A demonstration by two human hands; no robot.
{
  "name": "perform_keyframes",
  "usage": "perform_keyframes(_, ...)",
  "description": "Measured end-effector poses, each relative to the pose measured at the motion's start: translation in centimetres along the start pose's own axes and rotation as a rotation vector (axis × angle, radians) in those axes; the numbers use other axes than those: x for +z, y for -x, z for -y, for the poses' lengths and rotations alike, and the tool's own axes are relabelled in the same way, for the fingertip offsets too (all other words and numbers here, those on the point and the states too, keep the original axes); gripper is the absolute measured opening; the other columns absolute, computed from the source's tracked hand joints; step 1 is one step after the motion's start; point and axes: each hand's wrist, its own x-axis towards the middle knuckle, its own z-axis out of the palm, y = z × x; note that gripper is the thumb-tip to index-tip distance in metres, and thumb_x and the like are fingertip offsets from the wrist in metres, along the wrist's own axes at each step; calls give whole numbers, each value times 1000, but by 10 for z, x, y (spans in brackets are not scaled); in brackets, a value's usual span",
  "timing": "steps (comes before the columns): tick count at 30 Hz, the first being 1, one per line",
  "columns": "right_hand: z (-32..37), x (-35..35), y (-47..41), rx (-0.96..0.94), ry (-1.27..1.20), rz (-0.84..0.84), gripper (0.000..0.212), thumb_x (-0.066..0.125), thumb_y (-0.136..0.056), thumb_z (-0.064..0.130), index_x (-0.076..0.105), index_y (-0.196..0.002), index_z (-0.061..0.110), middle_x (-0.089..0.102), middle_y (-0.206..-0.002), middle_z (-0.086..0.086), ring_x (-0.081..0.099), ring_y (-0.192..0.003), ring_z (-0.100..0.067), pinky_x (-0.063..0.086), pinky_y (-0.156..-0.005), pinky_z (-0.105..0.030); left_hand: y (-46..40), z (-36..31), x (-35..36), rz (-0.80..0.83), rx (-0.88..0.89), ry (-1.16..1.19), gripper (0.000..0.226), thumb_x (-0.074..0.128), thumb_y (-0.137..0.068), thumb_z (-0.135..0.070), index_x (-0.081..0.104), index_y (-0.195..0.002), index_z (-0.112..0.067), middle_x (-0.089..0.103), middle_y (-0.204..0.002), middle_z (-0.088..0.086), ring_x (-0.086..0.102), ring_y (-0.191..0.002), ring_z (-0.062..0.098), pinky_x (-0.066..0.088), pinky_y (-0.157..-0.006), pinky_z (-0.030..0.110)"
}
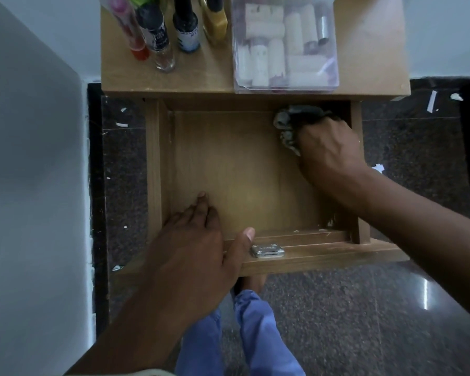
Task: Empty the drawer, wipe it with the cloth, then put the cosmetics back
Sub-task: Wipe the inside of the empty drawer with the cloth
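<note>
Soft, limp cloth [289, 123] bunched under right hand [329, 153] – fingers hidden; left hand [193, 240] flat, fingers straight, steadying drawer [152, 169].

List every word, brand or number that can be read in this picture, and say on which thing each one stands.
None can be read with certainty.
Clear bottle: white print on a dark label, too blurred to read.
Blue-labelled bottle: white letters on the label, too blurred; the brand cannot be told.
Metal lock plate on the drawer front: a faint engraved mark, too small to read.
Pink tube, yellow bottle and plastic box: no text shows.
</note>
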Motion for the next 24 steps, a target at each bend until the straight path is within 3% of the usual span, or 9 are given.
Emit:
perform_keyframes(3,4,-3,-5,22,-20,0,25,55,-99,-1,64,-122,-1,68,-116,-22,67,-107,-41,49,-75,-39,-1,0,3,-4,-3,-3,100,-8,-90,-72,31,-161,-13,14,-172,8,29,-154,19,21,-126,34)
perform_keyframes(7,8,-9,0,17,8,31,26,57,-99,-1,63,-125,-1,68,-122,-21,67,-110,-38,55,-82,-40,-1,2,5,-16,0,-43,101,-6,-91,-68,46,-154,-9,31,-167,13,45,-146,24,33,-122,38)
perform_keyframes(10,6,-7,17,-33,2,80,25,56,-100,5,59,-125,2,69,-119,-16,70,-104,-33,50,-75,-34,0,1,9,-11,-9,-49,98,-2,-94,-66,54,-148,-5,39,-162,17,53,-139,28,39,-118,41)
perform_keyframes(13,4,0,37,-32,-98,158,46,65,-98,12,46,-138,4,67,-123,-15,70,-106,-30,44,-73,-30,-1,1,12,-23,-13,-52,97,-1,-96,-63,56,-146,-3,43,-159,19,56,-136,30,40,-117,42)
perform_keyframes(15,4,6,48,-54,-121,196,63,71,-94,15,36,-146,3,64,-126,-18,69,-108,-32,52,-78,-33,-2,2,13,-32,-16,-48,94,1,-97,-61,58,-144,-2,45,-157,20,57,-134,31,41,-116,43)
perform_keyframes(18,4,14,59,-102,-112,200,69,70,-94,18,29,-148,2,62,-127,-20,68,-109,-33,55,-85,-37,-3,4,11,-48,-16,-38,92,1,-97,-59,57,-144,-3,45,-158,18,56,-136,30,41,-116,43)
perform_keyframes(24,7,17,62,-85,-317,212,66,67,-94,13,31,-148,5,62,-127,-20,66,-110,-37,54,-90,-40,-2,3,7,-69,-27,-15,94,-5,-95,-61,47,-152,-7,40,-162,14,52,-140,27,39,-118,42)
